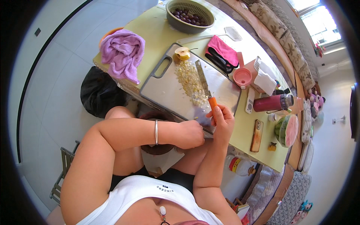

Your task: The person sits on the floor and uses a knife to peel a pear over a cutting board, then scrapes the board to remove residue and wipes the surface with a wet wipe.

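Orange-handled knife (205,84), gripped in our right hand (222,119), points away, chopped fruit (189,80) just left; our left hand (190,134) curls, contents hidden.

- Silver bangle (156,132) gleaming just behind the left hand (190,134)!
- White ribbed top (125,195) below it, dark lettering on the front!
- Black shorts (180,177) between hand and top!
- Lower still, a white pendant (162,210)!

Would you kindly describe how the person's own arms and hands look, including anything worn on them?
The left hand and right hand are ungloved, and both forearms are bare of sleeves. A smooth, silver-coloured bangle circles the left wrist; none shows on the right. The white ribbed top leaves the upper arms uncovered.
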{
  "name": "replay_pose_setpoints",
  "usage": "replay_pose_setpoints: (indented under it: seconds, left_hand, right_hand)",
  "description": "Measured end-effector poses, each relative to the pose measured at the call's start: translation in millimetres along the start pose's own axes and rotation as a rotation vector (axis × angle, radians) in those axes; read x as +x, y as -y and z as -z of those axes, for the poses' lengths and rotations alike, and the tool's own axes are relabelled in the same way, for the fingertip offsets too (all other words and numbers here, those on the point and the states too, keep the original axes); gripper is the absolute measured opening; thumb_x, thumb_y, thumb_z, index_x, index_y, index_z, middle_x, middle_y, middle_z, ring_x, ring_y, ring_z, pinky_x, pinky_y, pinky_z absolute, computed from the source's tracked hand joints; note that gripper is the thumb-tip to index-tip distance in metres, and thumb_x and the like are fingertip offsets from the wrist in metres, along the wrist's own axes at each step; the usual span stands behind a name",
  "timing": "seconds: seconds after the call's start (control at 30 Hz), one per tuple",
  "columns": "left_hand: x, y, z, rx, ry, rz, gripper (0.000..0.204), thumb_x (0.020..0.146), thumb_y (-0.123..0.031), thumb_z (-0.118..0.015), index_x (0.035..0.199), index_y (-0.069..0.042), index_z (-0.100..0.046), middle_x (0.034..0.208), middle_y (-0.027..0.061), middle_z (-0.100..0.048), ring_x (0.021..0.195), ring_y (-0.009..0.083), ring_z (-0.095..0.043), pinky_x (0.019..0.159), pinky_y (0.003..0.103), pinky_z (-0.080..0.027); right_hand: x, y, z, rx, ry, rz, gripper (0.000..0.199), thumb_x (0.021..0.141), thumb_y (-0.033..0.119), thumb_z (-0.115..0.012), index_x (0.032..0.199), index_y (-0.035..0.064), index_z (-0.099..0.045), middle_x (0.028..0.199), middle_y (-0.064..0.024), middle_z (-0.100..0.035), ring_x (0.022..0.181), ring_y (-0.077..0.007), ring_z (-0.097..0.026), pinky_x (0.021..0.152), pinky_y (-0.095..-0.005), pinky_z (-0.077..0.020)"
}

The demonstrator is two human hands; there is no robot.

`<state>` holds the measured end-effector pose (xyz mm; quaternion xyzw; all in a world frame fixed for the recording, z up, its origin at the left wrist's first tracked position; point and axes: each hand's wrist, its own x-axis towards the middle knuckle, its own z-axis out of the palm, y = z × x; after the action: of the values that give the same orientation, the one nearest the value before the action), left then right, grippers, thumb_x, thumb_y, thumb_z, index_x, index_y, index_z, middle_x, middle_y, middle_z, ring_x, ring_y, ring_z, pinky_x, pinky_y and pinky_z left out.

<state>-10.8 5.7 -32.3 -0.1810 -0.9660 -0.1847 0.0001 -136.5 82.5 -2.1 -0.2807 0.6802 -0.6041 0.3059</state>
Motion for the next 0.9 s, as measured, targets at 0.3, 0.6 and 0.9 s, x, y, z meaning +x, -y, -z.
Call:
replay_pose_setpoints:
  seconds: [0.3,0.6,0.9]
  left_hand:
    - [-1.1,-1.5,5.9,-0.006,-0.001,-0.003,0.011,0.077,-0.016,-0.061,0.073,-0.007,-0.064,0.071,0.0087,-0.066,0.072,0.0275,-0.066,0.063,0.040,-0.051]
    - [-0.9,-0.7,4.4,-0.020,-0.027,-0.004,0.011,0.076,-0.017,-0.061,0.072,-0.007,-0.064,0.071,0.0090,-0.066,0.072,0.0280,-0.066,0.062,0.040,-0.051]
    - [-0.1,0.0,-0.4,-0.008,-0.010,-0.003,0.012,0.077,-0.017,-0.060,0.072,-0.007,-0.064,0.071,0.0089,-0.066,0.072,0.0278,-0.066,0.063,0.040,-0.051]
  right_hand:
    - [1.4,1.6,-2.3,-0.041,-0.003,-0.004,0.021,0.094,0.018,-0.061,0.102,-0.0007,-0.064,0.071,-0.0044,-0.065,0.052,-0.0032,-0.045,0.048,-0.0176,-0.0333]
    - [1.1,0.1,-1.2,-0.016,-0.014,0.022,0.021,0.094,0.018,-0.061,0.101,-0.0003,-0.065,0.070,-0.0053,-0.065,0.051,-0.0037,-0.044,0.047,-0.0179,-0.0328]
    - [1.4,0.2,-2.0,-0.032,-0.005,0.012,0.020,0.094,0.018,-0.060,0.102,-0.0001,-0.064,0.071,-0.0045,-0.065,0.052,-0.0034,-0.045,0.048,-0.0179,-0.0338]
